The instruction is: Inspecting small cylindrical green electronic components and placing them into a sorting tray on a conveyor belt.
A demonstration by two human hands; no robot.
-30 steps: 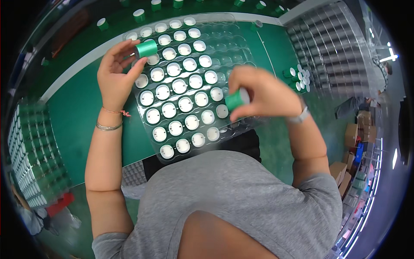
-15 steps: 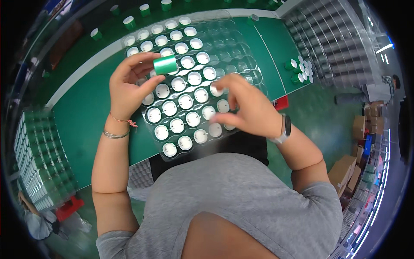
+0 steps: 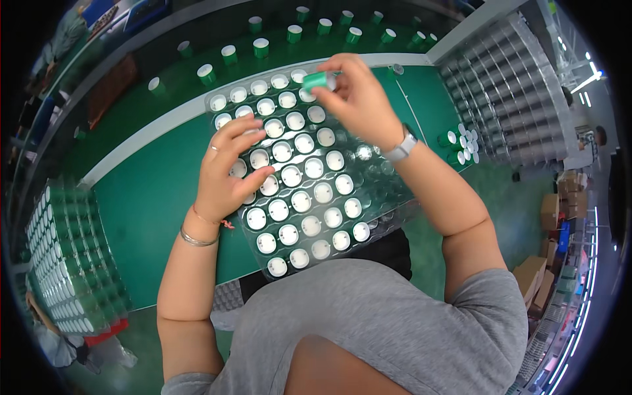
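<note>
A clear plastic tray (image 3: 385, 187) lies on the green table in front of me. Rows of white-topped round cans fill its left and middle cells, and the cells on its right side hold none. Over the tray's far edge, my right hand (image 3: 365, 102) pinches a small green can (image 3: 316, 81) tipped on its side, slightly blurred. My left hand (image 3: 227, 171) rests over the tray's left part with its fingers apart, holding nothing and covering some of the cans there.
Green cans (image 3: 261, 47) stand scattered on a green strip beyond the pale rail. A tall stack of clear trays (image 3: 500, 92) rises at the right, beside a cluster of cans (image 3: 464, 143). Filled trays (image 3: 66, 257) are stacked at the left. Cardboard boxes (image 3: 530, 273) sit on the right.
The green can my left hand held is gone from it, and that hand has opened over the tray. My right hand has moved to the far edge and now holds a green can.
</note>
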